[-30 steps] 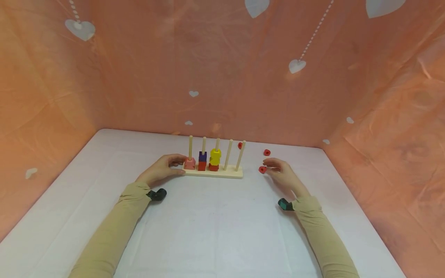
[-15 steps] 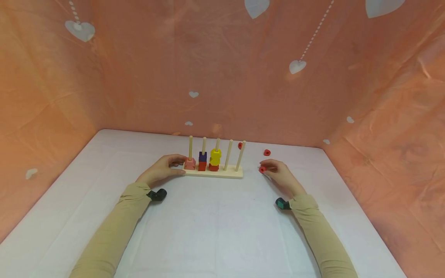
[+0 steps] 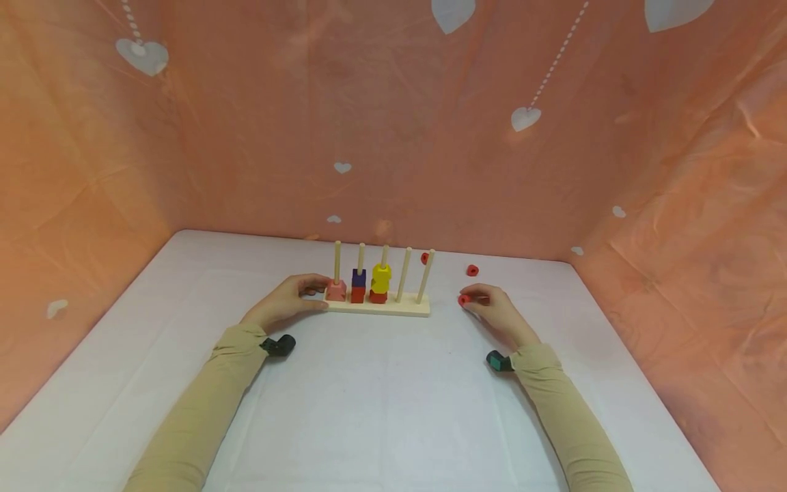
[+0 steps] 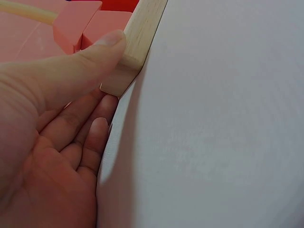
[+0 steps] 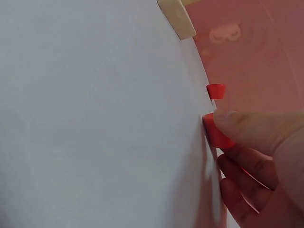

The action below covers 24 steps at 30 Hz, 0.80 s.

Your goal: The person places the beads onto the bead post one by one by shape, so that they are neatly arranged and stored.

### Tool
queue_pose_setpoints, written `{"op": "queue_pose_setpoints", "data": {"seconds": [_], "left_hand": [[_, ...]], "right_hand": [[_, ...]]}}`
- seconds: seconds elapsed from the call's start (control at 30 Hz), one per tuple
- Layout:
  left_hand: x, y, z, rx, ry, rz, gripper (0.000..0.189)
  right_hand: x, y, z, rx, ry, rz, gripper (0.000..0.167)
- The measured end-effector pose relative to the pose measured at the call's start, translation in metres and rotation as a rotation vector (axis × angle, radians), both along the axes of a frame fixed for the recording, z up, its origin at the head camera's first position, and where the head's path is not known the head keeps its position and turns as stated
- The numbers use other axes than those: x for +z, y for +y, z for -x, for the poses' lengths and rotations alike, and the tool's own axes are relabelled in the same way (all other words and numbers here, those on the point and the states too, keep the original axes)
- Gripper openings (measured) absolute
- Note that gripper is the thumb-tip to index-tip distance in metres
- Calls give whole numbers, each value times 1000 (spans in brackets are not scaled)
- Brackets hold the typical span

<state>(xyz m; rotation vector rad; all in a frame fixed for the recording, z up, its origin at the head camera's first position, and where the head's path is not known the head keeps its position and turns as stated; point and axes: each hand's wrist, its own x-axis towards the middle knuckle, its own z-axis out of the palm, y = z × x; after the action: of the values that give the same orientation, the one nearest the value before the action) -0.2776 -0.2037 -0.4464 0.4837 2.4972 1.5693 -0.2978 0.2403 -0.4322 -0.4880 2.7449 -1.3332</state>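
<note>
My left hand (image 3: 287, 299) grips the left end of a wooden peg stand (image 3: 393, 307); in the left wrist view the thumb lies on the base (image 4: 140, 45) and the fingers curl at its end. On the stand's first peg sits a pink block (image 3: 335, 292). A purple block (image 3: 359, 279) tops a red block (image 3: 358, 295) on the second. Yellow pieces (image 3: 381, 277) rest over a red one (image 3: 378, 298) on the third. Two right pegs are bare. My right hand (image 3: 499, 313) pinches a red bead (image 5: 216, 134) between thumb and fingers, close to the tabletop.
Two more red beads lie farther back: one (image 3: 425, 258) behind the stand's right pegs, another (image 3: 472, 270) beyond my right hand. A white cloth (image 3: 381, 403) covers the table. Orange fabric with hearts (image 3: 393, 137) hangs around its back and sides.
My right hand has shifted slightly left, and its fingers have come together on the red bead. My left hand and the peg stand have stayed in place.
</note>
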Motion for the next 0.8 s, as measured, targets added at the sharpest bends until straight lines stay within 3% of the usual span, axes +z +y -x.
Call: {"op": "queue_pose_setpoints", "data": {"seconds": [0.53,0.8], "left_hand": [[-2,0,2,-18,14,10,61],[-2,-1,2,-4,1,24,63]], "right_hand": [[-4,-7,0,-43,52,-23,30],[-5,-12,2,-63,13,11,28]]}}
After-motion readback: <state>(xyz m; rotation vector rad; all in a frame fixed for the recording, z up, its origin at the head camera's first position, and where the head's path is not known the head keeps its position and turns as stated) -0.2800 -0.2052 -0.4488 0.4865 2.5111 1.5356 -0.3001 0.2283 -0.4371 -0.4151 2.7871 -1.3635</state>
